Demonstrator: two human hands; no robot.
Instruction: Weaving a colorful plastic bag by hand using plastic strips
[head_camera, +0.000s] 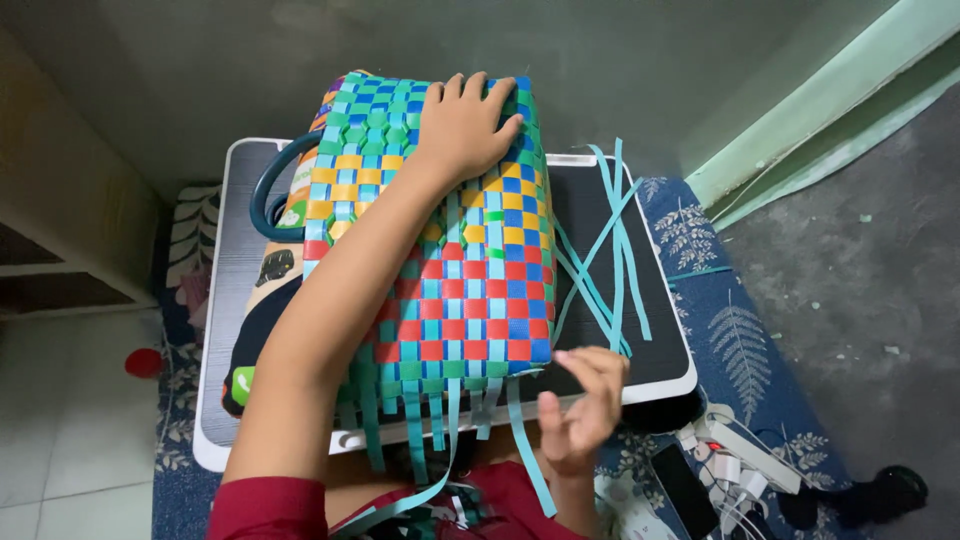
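The woven basket (440, 240), plaited from blue, red, yellow, green and teal plastic strips, lies on its side on the small desk (655, 375), its long axis running away from the person. The left hand (465, 125) rests flat on the basket's far end, fingers (478, 90) spread open and pressing down on the weave rather than gripping anything. The right hand (585, 410) hovers just off the near right corner of the basket, its fingers (600, 365) loosely curled and holding nothing that can be made out. Unwoven teal strips (440, 430) hang from the near edge, directly beside and left of those curled fingers, so the right hand is the nearer one to them. More loose teal strips (605, 250) fan out beyond the right fingers on the desk. A dark round handle (268, 195) juts out well left of the left fingers. A power strip (745, 450) lies on the patterned mat (740, 340) to the right.
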